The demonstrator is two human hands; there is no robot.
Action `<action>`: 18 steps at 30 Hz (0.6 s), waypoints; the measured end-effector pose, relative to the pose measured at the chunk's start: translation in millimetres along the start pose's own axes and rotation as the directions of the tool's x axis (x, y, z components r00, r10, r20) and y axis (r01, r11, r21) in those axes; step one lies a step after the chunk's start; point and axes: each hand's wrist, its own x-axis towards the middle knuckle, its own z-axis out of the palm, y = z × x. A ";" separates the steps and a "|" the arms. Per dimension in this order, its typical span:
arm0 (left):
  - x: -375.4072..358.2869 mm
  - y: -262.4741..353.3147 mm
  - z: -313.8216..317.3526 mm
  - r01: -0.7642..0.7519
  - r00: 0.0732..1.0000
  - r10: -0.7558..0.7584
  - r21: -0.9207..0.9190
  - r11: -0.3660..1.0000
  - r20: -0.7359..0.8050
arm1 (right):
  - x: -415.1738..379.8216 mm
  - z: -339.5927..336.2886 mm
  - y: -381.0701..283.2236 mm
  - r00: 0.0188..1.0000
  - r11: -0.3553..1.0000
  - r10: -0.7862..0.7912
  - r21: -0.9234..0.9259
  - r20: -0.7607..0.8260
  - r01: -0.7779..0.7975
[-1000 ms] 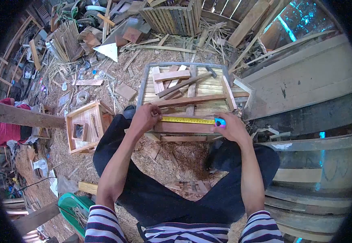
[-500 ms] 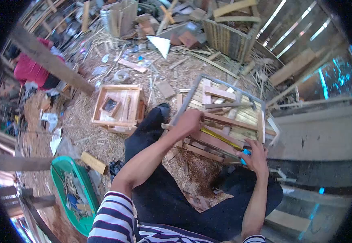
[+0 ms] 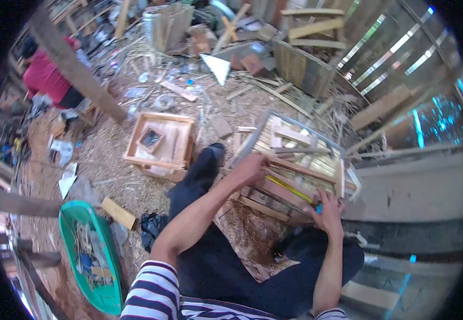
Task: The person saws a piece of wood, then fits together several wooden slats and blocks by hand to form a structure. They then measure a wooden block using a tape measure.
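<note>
A tape measure [image 3: 290, 190] has its yellow blade drawn out along a reddish wooden board. My right hand [image 3: 329, 214] is closed around its case, of which a bit of blue shows between the fingers. At the blade's other end, my left hand [image 3: 252, 168] pinches the tip against the board's left part; the fingertips are partly hidden. Beneath the board, a slatted wooden piece with a grey rim [image 3: 306, 129] lies across the work spot. Several loose wood strips [image 3: 291, 134] rest on its slats, just beyond both hands.
Left of my leg stands a wooden box [image 3: 182, 140] with a small wooden frame inside. A green tub [image 3: 115, 266] holds scraps. A wooden post [image 3: 77, 69] rises at left, near a person in red [image 3: 47, 80]. Shavings cover the floor; a plank wall [image 3: 380, 48] stands at right.
The view has shifted slightly. Both hands stay at the two ends of the drawn-out blade, and the right hand's fingers have changed their hold on the case a little.
</note>
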 end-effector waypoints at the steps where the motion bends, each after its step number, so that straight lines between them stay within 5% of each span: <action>1: -1.8 5.2 -12.9 0.015 1.000 -0.014 -0.068 0.998 0.015 | 3.6 0.7 -7.7 0.995 1.000 -0.016 0.018 -0.099 0.018; 3: -11.0 6.9 -49.8 0.058 0.998 -0.060 -0.124 0.991 -0.018 | 24.2 -4.8 -37.9 0.945 0.983 -0.099 0.115 -0.312 0.140; 6: -32.0 -9.3 -105.8 0.097 0.942 -0.201 -0.357 0.929 -0.267 | 63.8 -16.6 -109.4 0.965 0.896 -0.120 0.393 -0.235 0.207; 7: -41.5 -26.3 -121.9 0.110 0.904 -0.254 -0.387 0.916 -0.345 | 83.3 -11.6 -136.5 0.919 0.782 -0.220 0.504 -0.327 0.366; 12: -111.1 -147.9 -164.0 0.400 0.701 -0.472 -0.252 0.881 -0.535 | 170.8 52.2 -263.2 0.882 0.507 -0.471 0.812 -0.019 0.289; 15: -126.8 -199.6 -164.0 0.563 0.609 -0.522 -0.138 0.815 -0.597 | 235.7 158.8 -305.3 0.829 0.531 -0.550 0.808 0.098 0.257; 18: -120.1 -225.7 -170.4 0.515 0.568 -0.413 -0.083 0.853 -0.712 | 264.0 212.7 -335.3 0.834 0.640 -0.489 0.755 0.256 0.143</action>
